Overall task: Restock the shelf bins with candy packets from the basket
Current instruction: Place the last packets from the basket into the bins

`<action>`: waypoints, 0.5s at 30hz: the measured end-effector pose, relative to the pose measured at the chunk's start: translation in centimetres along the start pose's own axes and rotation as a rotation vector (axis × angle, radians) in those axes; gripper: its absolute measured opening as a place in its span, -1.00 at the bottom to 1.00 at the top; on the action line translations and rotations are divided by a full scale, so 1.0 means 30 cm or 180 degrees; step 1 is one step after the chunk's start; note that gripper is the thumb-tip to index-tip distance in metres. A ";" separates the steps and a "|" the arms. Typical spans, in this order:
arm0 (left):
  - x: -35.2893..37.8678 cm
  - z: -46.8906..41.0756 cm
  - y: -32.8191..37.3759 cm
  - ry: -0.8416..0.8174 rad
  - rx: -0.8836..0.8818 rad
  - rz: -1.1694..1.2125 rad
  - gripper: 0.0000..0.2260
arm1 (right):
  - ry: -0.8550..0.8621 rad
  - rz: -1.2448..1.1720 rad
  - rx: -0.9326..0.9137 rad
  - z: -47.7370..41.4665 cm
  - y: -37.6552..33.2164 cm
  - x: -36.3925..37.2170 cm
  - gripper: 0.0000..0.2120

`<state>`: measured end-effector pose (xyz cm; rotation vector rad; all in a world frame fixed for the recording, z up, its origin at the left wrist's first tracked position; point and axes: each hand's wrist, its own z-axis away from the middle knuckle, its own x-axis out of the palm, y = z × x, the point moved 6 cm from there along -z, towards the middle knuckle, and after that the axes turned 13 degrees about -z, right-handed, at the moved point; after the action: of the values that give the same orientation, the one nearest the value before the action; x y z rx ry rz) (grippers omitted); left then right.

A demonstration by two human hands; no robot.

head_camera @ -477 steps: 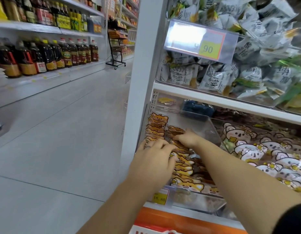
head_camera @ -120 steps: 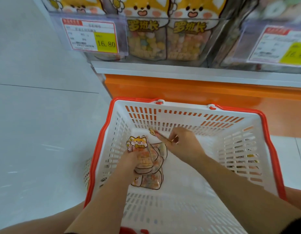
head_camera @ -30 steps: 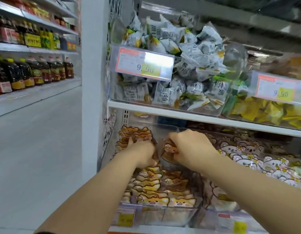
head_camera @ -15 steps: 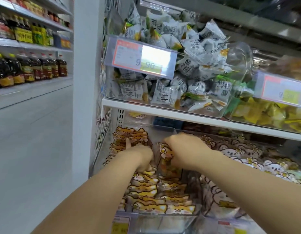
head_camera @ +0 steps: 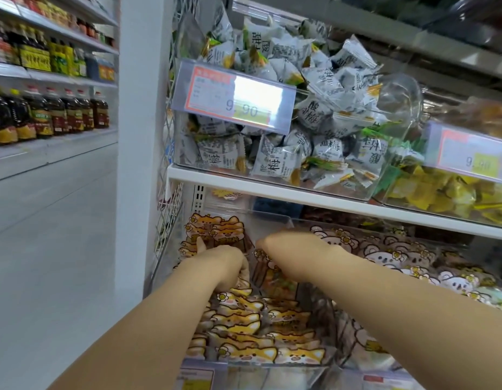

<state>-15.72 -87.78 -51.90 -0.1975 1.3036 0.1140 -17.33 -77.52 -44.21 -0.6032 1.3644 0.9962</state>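
Observation:
Orange fox-print candy packets (head_camera: 244, 327) fill a clear shelf bin (head_camera: 272, 220) on the lower shelf, standing in rows. Both my hands reach into the back of this bin. My right hand (head_camera: 292, 254) grips the top of an upright candy packet (head_camera: 268, 277), fingers curled over its edge. My left hand (head_camera: 226, 266) holds the same packet's left side with fingers curled down, and its thumb points up against the rear packets (head_camera: 216, 229). The fingertips of both hands are hidden. The basket is out of view.
Bear-print packets (head_camera: 407, 257) fill the bin to the right. The white shelf board (head_camera: 272, 190) above carries bins of grey-white plum sweets (head_camera: 286, 122) and yellow sweets (head_camera: 441, 192). A white pillar (head_camera: 140, 136) stands left; an aisle shelf holds oil bottles (head_camera: 47, 114).
Since one second ago both hands have pushed slightly deeper and lower into the fox bin with the packet. Four seconds ago they were picking packets from the basket on the floor.

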 end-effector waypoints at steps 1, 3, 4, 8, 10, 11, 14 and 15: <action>0.002 -0.002 0.002 -0.0013 -0.0013 -0.0087 -0.64 | 0.0018 0.0056 -0.0022 0.008 -0.007 0.002 -0.52; -0.001 -0.006 0.006 -0.0015 -0.0048 -0.0227 -0.64 | 0.0015 0.0087 -0.0019 0.014 -0.013 0.012 -0.52; -0.001 -0.004 0.011 -0.0050 -0.0053 -0.0260 -0.62 | -0.0022 0.0033 0.0005 0.010 -0.011 0.018 -0.52; 0.004 0.017 0.026 -0.0073 0.0036 0.0019 -0.55 | -0.0479 -0.0634 0.0234 -0.039 0.020 0.060 -0.36; 0.011 0.023 0.019 0.0003 0.0060 0.0138 -0.58 | -0.0803 -0.0959 0.0348 -0.060 0.027 0.099 -0.22; 0.011 0.021 0.014 0.0041 0.0060 0.0173 -0.59 | -0.0879 -0.1051 0.0381 -0.069 0.026 0.110 -0.21; 0.010 0.018 0.009 0.0060 0.0043 0.0154 -0.60 | -0.0908 -0.0802 0.0370 -0.088 0.027 0.117 -0.40; 0.011 0.018 0.010 0.0030 0.0028 0.0138 -0.60 | -0.0912 -0.0690 0.0367 -0.087 0.025 0.113 -0.46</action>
<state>-15.18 -87.37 -52.11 -0.1627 1.3180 0.1442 -19.60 -78.57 -47.75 -0.4890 1.0704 0.7891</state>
